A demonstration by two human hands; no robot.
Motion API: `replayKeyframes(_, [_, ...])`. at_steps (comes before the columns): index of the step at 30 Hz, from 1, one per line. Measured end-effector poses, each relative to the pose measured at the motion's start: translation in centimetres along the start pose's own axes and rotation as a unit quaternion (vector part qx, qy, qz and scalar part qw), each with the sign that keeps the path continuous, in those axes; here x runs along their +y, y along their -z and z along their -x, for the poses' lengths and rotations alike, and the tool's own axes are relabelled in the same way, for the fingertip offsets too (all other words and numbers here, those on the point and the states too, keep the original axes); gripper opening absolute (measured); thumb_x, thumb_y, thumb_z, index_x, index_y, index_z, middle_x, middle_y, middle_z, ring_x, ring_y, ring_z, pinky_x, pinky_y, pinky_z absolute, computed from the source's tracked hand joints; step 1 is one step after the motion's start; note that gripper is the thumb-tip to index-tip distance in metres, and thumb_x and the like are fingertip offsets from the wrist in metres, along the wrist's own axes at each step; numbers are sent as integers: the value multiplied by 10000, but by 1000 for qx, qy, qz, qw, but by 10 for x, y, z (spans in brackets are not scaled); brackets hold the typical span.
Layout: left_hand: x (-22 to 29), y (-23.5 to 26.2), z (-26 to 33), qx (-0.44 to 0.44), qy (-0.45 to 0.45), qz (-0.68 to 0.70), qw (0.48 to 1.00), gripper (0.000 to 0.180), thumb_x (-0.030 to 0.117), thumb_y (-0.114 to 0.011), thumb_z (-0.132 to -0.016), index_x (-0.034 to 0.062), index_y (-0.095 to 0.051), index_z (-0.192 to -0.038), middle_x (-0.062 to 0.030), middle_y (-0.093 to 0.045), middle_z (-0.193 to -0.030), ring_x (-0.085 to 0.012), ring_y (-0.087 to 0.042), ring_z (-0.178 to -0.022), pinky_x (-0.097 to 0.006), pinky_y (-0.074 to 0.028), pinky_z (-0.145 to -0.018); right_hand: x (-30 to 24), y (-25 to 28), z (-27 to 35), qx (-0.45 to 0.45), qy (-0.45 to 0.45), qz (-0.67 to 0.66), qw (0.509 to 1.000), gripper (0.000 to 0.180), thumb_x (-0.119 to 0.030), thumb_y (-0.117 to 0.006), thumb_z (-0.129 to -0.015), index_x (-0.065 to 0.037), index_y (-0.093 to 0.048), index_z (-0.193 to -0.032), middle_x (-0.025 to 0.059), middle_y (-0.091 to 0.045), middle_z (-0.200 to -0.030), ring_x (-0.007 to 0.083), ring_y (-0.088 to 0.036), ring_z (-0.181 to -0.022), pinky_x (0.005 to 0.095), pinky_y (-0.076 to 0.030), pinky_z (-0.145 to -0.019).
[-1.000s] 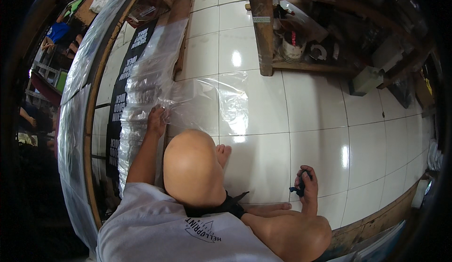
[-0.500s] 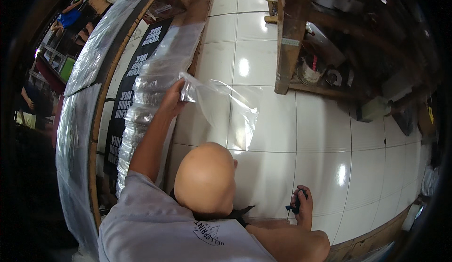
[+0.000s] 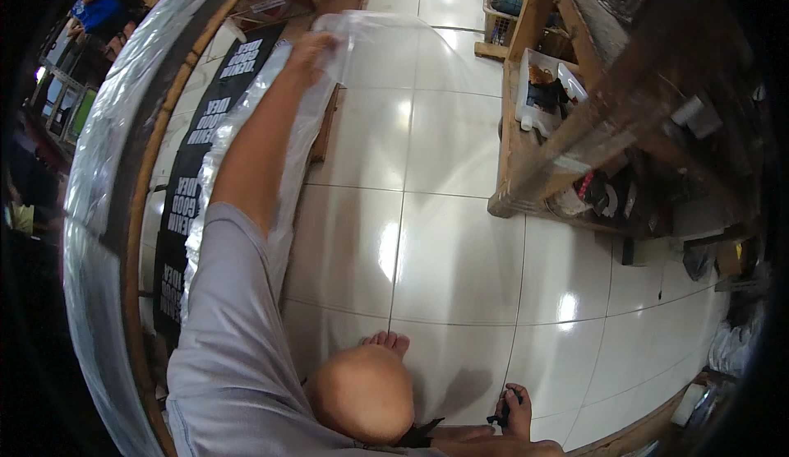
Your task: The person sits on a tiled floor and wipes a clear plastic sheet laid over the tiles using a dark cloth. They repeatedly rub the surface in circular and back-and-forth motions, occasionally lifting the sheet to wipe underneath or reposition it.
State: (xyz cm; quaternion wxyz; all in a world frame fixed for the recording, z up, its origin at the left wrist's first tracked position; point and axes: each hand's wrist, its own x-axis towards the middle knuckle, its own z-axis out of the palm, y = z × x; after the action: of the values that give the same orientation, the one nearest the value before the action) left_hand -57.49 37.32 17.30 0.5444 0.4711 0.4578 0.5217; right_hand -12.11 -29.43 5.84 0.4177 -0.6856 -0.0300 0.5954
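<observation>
My left hand (image 3: 314, 53) reaches far forward on the left, closed on the edge of a clear plastic bag (image 3: 382, 42). That bag spreads thin and blurred to the right, above the tiled floor. Under my outstretched arm lies a long row of clear plastic bags (image 3: 289, 169) along a low board. Black pieces (image 3: 185, 202) with white lettering lie along its left side. Low at the right, beside my knee, my right hand (image 3: 516, 412) is closed round a small black-handled tool (image 3: 498, 417). Its exact kind is too small to make out.
A plastic-covered bench (image 3: 94, 210) with a wooden edge runs along the left. On the right stands a wooden rack (image 3: 518, 194) holding a white container (image 3: 538, 95). White tiles (image 3: 452, 251) cover the floor between. Another person (image 3: 103, 13) is at the far left.
My left hand has moved forward, away from me, carrying the clear plastic bag, which now spreads farther ahead. My right hand keeps the small black tool low at the right.
</observation>
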Motion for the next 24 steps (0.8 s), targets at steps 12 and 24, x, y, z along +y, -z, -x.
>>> replayKeyframes(12, [-113,165,-23,366,54,166,914,212,-16,-526,-898,-126,-493,-1076,-206,-594,-1004,-346,-659,-1016,-400,-618,-798,31,55,6,152,-80,128,977,327,-259,-686,-894,-54,-571,-1122,81,-613,-818,154,-573,-546,302,-472,-454])
replayKeyframes(24, [-131,213,26,468,195,104,855,374,154,-593,-886,36,-535,-1237,-177,-577,-1177,-269,-618,-1000,-520,-479,-857,67,48,-4,139,-61,138,979,290,-250,-666,-919,-59,-588,-1123,83,-644,-853,162,-586,-574,313,-481,-478])
